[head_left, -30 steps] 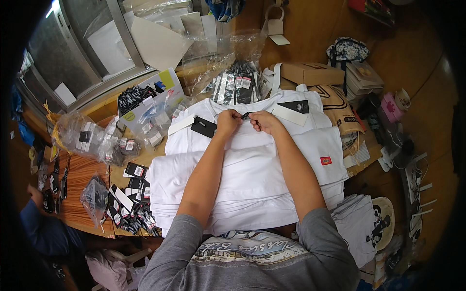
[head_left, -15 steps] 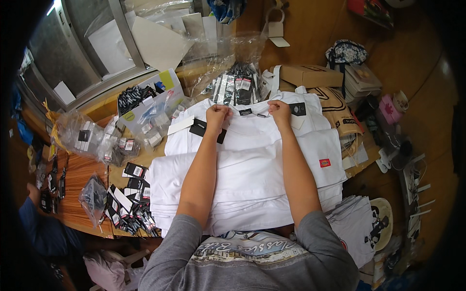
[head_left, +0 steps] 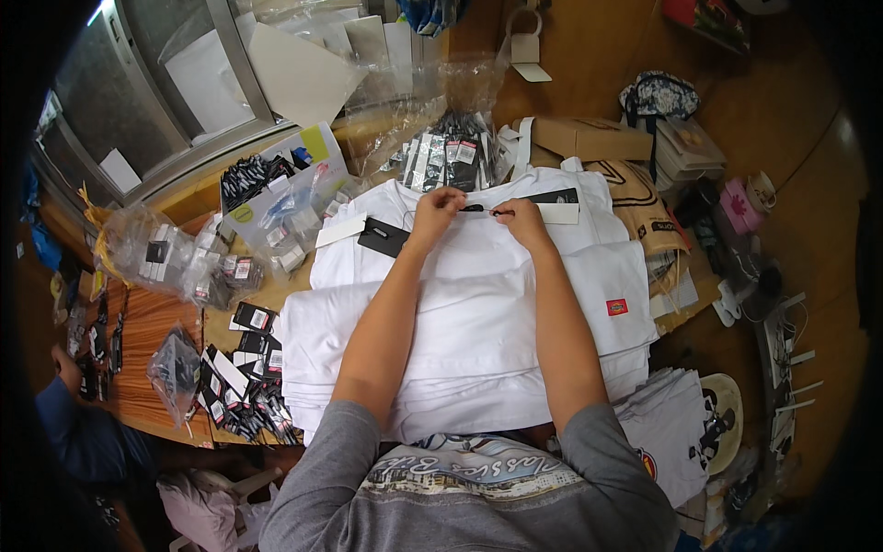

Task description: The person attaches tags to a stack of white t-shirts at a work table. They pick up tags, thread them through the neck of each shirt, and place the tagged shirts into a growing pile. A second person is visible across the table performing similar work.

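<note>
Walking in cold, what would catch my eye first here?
Most likely the tall stack of white shirts filling the middle of the table. At its far edge, the left hand and right hand meet at the top shirt's collar, pinching something small and dark, with a black tag lying just to the left. Further left, clear bags of tags and loose tags clutter the wood.

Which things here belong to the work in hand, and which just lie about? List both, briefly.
In hand:
- left hand and right hand, pinching a small dark piece at the collar
- top white shirt on the shirt stack
- black hang tag beside the left hand

Lying about:
- bags of tags
- loose tags
- cardboard box
- printed shirts
</note>
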### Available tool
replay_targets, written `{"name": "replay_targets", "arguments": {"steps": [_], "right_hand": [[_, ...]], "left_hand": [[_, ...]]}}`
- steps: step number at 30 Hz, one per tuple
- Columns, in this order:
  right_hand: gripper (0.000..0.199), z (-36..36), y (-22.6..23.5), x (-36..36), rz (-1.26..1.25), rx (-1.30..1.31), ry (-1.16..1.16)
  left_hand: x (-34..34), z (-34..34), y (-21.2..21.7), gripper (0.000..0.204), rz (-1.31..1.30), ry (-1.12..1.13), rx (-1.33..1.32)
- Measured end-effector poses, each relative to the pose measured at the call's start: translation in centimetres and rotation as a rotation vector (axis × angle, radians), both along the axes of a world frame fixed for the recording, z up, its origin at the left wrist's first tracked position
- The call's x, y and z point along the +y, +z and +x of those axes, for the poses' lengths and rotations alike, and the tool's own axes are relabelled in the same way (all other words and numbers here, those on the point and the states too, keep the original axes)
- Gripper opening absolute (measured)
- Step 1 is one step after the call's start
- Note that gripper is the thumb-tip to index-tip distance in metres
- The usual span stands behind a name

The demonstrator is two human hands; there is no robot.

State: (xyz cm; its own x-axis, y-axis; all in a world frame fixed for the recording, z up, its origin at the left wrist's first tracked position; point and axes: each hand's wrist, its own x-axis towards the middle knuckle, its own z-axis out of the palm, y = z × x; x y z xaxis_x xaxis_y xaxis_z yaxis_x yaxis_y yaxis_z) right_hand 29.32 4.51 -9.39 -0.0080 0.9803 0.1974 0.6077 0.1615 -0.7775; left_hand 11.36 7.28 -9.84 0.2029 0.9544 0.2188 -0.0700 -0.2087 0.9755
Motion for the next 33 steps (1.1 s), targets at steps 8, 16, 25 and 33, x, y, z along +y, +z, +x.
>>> {"name": "replay_targets", "arguments": {"steps": [8, 16, 25, 33], "right_hand": [[0.022, -0.2, 0.2, -0.2, -0.035, 0.138, 0.026], [0.019, -0.9, 1.2, -0.9, 0.005, 0.062, 0.041], [0.017, -0.8, 0.6, -0.6, 0.051, 0.035, 0.04], [0.017, -0.7, 0.2, -0.5, -0.023, 0.087, 0.044]], "left_hand": [[-1.1, 1.4, -0.1, 0.013, 0.371, 0.037, 0.342], [-1.7, 1.3, 0.8, 0.019, 0.297, -0.015, 0.384], [-1.6, 1.4, 0.8, 0.023, 0.34, 0.016, 0.35], [-1.4, 1.4, 0.5, 0.027, 0.319, -0.017, 0.358]]}}
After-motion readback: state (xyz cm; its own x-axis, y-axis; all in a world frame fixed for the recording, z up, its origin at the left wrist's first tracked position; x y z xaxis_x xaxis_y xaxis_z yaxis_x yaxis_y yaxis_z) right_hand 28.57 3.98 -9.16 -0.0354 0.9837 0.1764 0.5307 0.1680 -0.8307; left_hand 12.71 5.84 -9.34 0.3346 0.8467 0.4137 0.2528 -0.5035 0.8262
